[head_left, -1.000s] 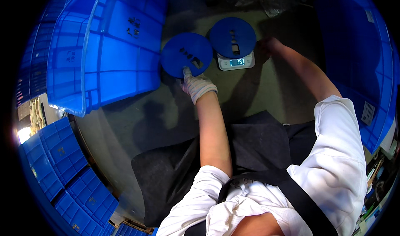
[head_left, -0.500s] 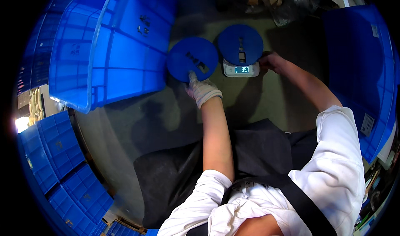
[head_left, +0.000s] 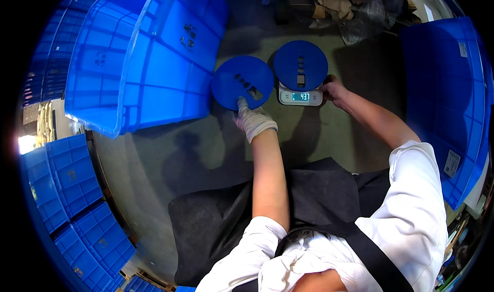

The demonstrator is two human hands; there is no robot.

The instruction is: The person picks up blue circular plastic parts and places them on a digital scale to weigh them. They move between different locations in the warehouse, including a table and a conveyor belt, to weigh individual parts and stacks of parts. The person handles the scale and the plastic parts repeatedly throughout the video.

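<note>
My left hand [head_left: 254,119] wears a pale glove and grips the lower edge of a flat blue disc [head_left: 234,81], thumb on its top face. The disc has a row of cut-out holes. Beside it, a second blue disc [head_left: 303,57] of like shape lies on a white digital scale [head_left: 293,101], covering most of the platform; the lit display [head_left: 301,97] stays visible. My bare right hand [head_left: 334,91] is closed at the right edge of the scale and disc. Its curled fingertips are in shadow, so what they grip cannot be made out.
A large blue crate [head_left: 170,60] stands at the left. Another blue bin [head_left: 442,101] stands at the right. Stacked blue crates [head_left: 77,184] fill the lower left. Cardboard and clear plastic [head_left: 355,16] lie at the back. Dark apron cloth [head_left: 319,194] spreads below my arms.
The whole view has shifted, so the discs and scale sit slightly lower in the picture. The reading on the scale has changed. Both hands keep much the same places at the discs.
</note>
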